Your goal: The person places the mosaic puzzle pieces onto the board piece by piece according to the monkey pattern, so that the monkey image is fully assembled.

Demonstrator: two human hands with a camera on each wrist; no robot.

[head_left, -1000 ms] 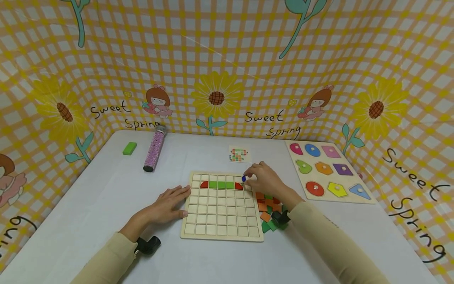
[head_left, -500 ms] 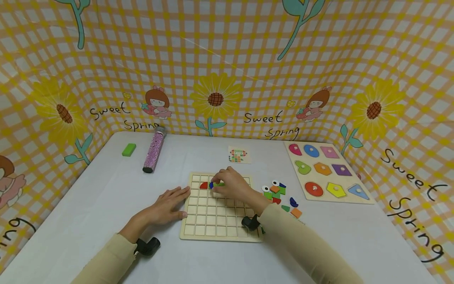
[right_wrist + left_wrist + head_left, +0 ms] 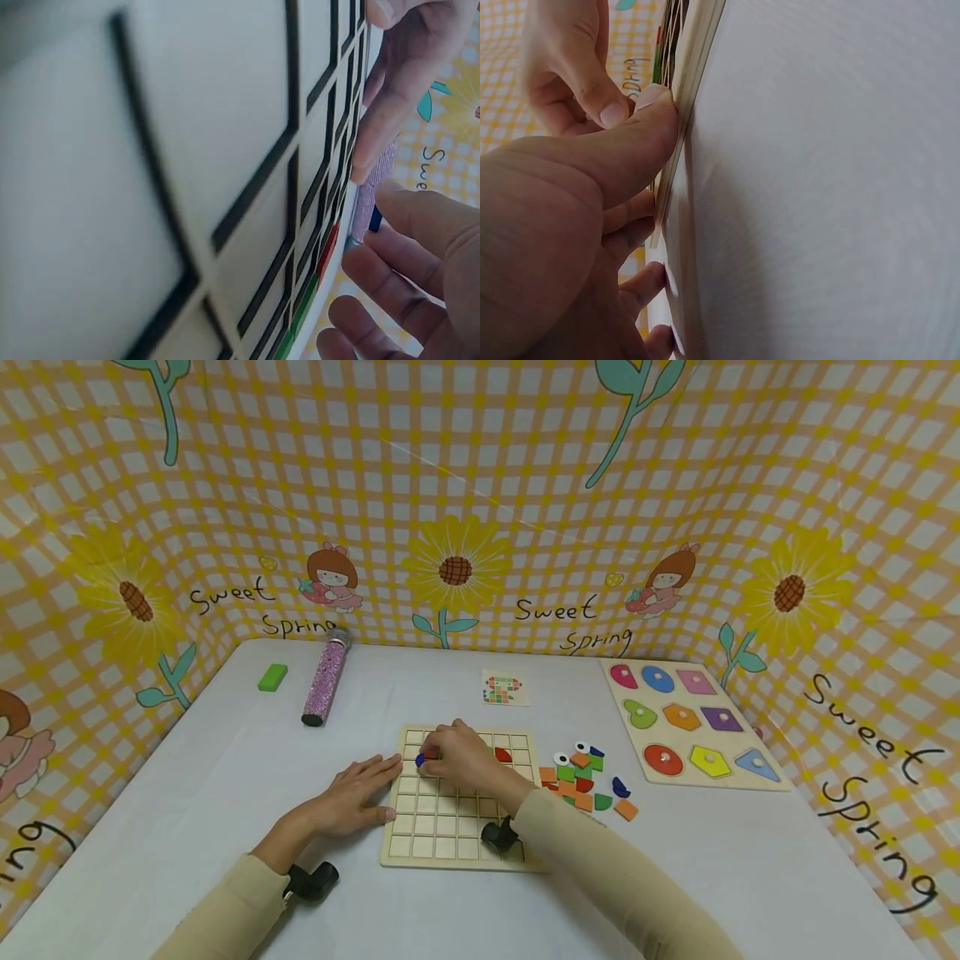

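Observation:
My right hand (image 3: 459, 762) pinches a small blue piece (image 3: 420, 761) over the upper left of the wooden grid board (image 3: 423, 847). The right wrist view shows the blue piece (image 3: 376, 218) between thumb and fingers. Along the board's left edge, my left hand (image 3: 352, 795) rests with fingers extended; its thumb (image 3: 641, 142) presses the rim in the left wrist view. A red rounded piece (image 3: 502, 755) lies in an upper row of the board. Red and green pieces (image 3: 304, 307) also show in that row in the right wrist view; my right hand hides most of them from the head.
Loose coloured pieces (image 3: 583, 785) lie right of the board, two with eye prints. Behind it is a pattern card (image 3: 504, 687). A shape puzzle (image 3: 701, 743) sits at right. A glittery pink microphone (image 3: 326, 681) and a green block (image 3: 273, 677) lie at back left.
My right hand has carried the blue piece leftward across the board, from its upper right to its upper left. The loose pieces at right have come into view. My left hand stays in place.

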